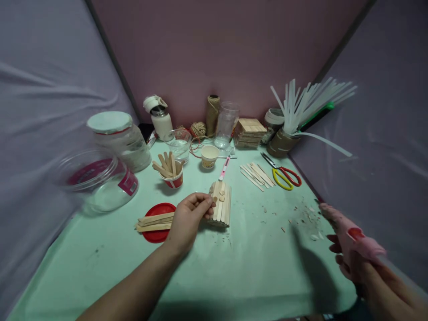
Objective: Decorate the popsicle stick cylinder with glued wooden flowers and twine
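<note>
My left hand (pixel 195 209) is closed in a pinch on a small rounded wooden piece (pixel 215 199), right at a little structure of wooden craft sticks (pixel 224 209). A few similar rounded pieces lie on top of that structure. Out to the right, my right hand (pixel 359 267) is wrapped round a pink hot glue gun (pixel 351 234), its nozzle pointing up and to the left. A glue stick shows at the gun's back end. Just behind the structure lies a pink and white pen-like tool (pixel 225 168).
Left stand clear plastic jars (pixel 113 191), a cup of craft sticks (pixel 174 182) and a red lid (pixel 159 240) under sticks. Thin wood strips (pixel 256 174), scissors (pixel 284 176) and a holder (pixel 283 143) of glue sticks are right. Wood scraps (pixel 306 214) litter the table.
</note>
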Available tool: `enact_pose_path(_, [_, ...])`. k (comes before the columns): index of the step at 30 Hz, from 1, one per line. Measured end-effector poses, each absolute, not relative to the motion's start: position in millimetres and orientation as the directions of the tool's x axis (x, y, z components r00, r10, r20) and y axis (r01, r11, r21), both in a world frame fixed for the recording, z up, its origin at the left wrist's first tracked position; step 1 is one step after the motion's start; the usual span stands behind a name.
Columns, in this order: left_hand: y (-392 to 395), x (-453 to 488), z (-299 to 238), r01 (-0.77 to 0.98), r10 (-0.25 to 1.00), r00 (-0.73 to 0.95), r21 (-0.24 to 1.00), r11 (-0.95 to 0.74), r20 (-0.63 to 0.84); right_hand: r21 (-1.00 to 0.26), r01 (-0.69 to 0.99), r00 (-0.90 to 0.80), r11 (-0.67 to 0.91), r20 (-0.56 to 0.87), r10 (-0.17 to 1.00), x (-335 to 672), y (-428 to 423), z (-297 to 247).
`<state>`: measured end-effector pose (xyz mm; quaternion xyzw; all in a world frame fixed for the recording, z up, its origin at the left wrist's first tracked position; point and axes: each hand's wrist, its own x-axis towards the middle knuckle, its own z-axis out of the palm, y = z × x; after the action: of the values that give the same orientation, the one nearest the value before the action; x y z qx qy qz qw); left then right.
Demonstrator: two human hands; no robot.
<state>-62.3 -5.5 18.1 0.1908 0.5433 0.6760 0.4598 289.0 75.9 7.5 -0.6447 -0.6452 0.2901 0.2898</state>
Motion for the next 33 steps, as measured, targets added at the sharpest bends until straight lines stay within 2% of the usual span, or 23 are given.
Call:
enact_pose_path(1, [-9,-60,17,-0.342,0.825,-0.531,0.940,-0.003,-0.191,-0.847,0.521,0.069,-0.106,-0.082,0.994,279,72,11])
enact_pose_path(2, [-13,-58,16,-0.267,0.823,-0.551,0.964,-0.017,-0.139,-0.890,0.415,0.066,-0.187,-0.175,0.982,268,69,16])
enact_pose_path(4, [-20,-54,15,-0.141,0.828,-0.559,0.989,-0.045,-0.042,-0.906,0.335,0.033,-0.259,-0.264,0.964,247,65,26])
enact_pose_path(6, [-26,-51,14,-0.067,0.837,-0.546,0.995,-0.078,0.029,-0.908,0.346,-0.024,-0.237,-0.262,0.965,231,67,37])
enact_pose_path(9, [-29,-49,12,-0.034,0.851,-0.522,0.995,-0.098,0.066,-0.904,0.409,-0.184,-0.123,-0.214,0.959,211,79,52])
enact_pose_path(14, [-31,-52,10,0.037,0.886,-0.435,0.986,-0.163,0.163,-0.851,0.523,-0.439,0.052,-0.217,0.872,175,97,79])
enact_pose_path(21, [-31,-53,8,0.279,0.893,-0.299,0.926,-0.255,0.336,-0.773,0.613,-0.548,0.163,-0.268,0.793,137,103,108])
enact_pose_path(33, [-31,-50,5,0.227,0.932,-0.260,0.954,-0.195,0.252,-0.755,0.630,-0.615,0.182,-0.342,0.711,128,117,98])
